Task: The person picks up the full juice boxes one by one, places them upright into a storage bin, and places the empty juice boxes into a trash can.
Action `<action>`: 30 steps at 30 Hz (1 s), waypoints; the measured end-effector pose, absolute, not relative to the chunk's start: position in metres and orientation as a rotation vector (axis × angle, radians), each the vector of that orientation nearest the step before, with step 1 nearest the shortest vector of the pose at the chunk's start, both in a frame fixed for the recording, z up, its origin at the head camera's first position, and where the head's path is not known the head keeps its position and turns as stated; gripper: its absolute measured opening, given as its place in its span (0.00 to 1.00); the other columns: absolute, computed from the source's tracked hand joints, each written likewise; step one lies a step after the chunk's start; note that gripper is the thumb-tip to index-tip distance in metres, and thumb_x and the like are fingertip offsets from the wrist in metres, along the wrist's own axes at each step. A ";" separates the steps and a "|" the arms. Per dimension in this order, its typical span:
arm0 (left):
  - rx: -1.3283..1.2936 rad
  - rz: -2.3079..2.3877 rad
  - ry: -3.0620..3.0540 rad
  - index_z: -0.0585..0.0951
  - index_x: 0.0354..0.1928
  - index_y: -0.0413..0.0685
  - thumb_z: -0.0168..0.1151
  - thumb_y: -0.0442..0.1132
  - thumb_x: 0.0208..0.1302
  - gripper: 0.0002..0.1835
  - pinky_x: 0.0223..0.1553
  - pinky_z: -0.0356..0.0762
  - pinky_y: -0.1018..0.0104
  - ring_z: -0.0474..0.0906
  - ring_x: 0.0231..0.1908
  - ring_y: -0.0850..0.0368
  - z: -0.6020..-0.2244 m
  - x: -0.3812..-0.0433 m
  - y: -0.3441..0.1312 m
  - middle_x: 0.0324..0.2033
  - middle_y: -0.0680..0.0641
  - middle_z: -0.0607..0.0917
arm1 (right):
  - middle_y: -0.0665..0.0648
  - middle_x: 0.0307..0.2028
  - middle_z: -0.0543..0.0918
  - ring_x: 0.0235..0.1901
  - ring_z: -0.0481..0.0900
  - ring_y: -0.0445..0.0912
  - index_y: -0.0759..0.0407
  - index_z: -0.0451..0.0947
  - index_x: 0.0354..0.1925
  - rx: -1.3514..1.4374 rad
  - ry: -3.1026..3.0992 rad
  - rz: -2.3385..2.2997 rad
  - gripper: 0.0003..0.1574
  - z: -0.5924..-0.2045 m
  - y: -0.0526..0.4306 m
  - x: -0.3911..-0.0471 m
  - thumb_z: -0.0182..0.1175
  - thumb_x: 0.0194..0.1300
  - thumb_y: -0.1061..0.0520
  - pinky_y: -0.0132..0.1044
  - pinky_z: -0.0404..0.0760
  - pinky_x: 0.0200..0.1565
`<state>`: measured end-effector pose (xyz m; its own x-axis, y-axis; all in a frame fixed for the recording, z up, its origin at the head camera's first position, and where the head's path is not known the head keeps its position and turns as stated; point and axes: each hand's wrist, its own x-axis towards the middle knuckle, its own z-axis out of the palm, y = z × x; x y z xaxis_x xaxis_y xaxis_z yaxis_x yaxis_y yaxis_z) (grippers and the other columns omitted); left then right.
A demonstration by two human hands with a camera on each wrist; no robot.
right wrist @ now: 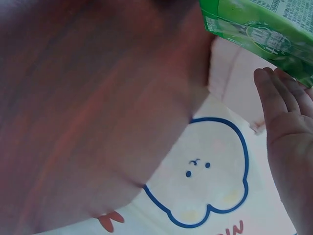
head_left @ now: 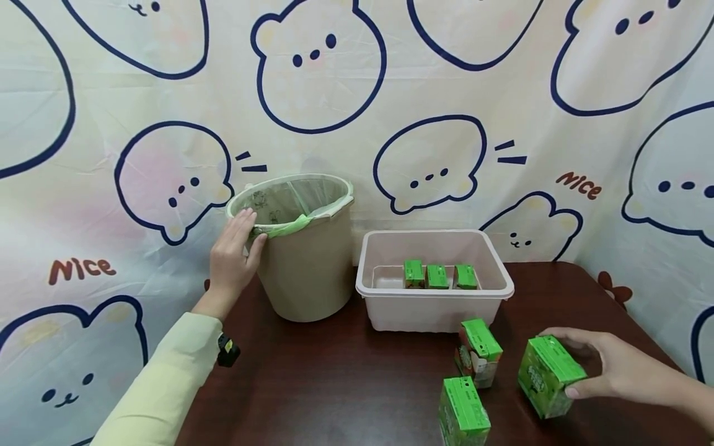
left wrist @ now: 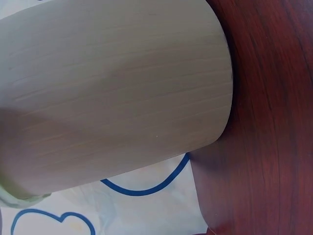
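Note:
At the near left side of the beige waste bin point(head_left: 307, 266), my left hand point(head_left: 231, 257) rests on the rim with fingers fairly straight and the thumb lower. A pale green bin liner point(head_left: 287, 227) folds over that rim beside the thumb. My right hand point(head_left: 608, 365) grips a small green carton point(head_left: 549, 378) between thumb and fingers, at the right of the table. In the right wrist view the carton point(right wrist: 264, 36) shows printed text, with my fingers against it. Two similar cartons, one farther back point(head_left: 481, 353) and one nearer point(head_left: 464, 412), stand left of the held one.
A pale pink plastic tub point(head_left: 435, 313) stands right of the bin, with three green-topped cartons point(head_left: 437, 277) inside. The dark wooden table point(head_left: 323, 384) ends at a rounded corner on the right. A cartoon-printed cloth point(head_left: 318, 148) hangs behind everything.

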<state>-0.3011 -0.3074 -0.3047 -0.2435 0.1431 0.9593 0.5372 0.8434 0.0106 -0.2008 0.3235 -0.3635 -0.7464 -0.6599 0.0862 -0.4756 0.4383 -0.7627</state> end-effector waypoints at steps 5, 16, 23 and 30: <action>-0.529 -0.392 -1.797 0.79 0.56 0.33 0.49 0.56 0.73 0.30 0.62 0.65 0.45 0.74 0.58 0.41 -0.305 -0.301 -0.308 0.55 0.37 0.80 | 0.52 0.52 0.81 0.47 0.80 0.41 0.71 0.62 0.66 -0.989 2.502 -1.235 0.41 -0.344 0.321 -0.205 0.68 0.58 0.65 0.36 0.82 0.38; -0.520 -0.402 -1.801 0.79 0.57 0.34 0.52 0.53 0.73 0.28 0.63 0.64 0.48 0.74 0.59 0.42 -0.305 -0.301 -0.309 0.55 0.37 0.80 | 0.43 0.51 0.80 0.45 0.80 0.38 0.68 0.65 0.65 -1.090 2.759 -1.229 0.46 -0.282 0.297 -0.223 0.73 0.49 0.69 0.34 0.83 0.37; -0.525 -0.400 -1.779 0.79 0.56 0.34 0.55 0.50 0.71 0.25 0.62 0.66 0.47 0.75 0.58 0.42 -0.305 -0.300 -0.310 0.55 0.38 0.81 | 0.44 0.55 0.78 0.49 0.78 0.36 0.66 0.63 0.68 -1.269 2.719 -1.228 0.47 -0.245 0.264 -0.242 0.72 0.51 0.69 0.32 0.82 0.41; -0.526 -0.385 -1.797 0.80 0.56 0.36 0.58 0.47 0.69 0.23 0.60 0.68 0.46 0.76 0.57 0.43 -0.302 -0.300 -0.310 0.54 0.38 0.81 | 0.62 0.57 0.77 0.50 0.78 0.38 0.62 0.62 0.70 -1.220 2.701 -1.215 0.47 -0.216 0.223 -0.258 0.71 0.56 0.64 0.30 0.80 0.44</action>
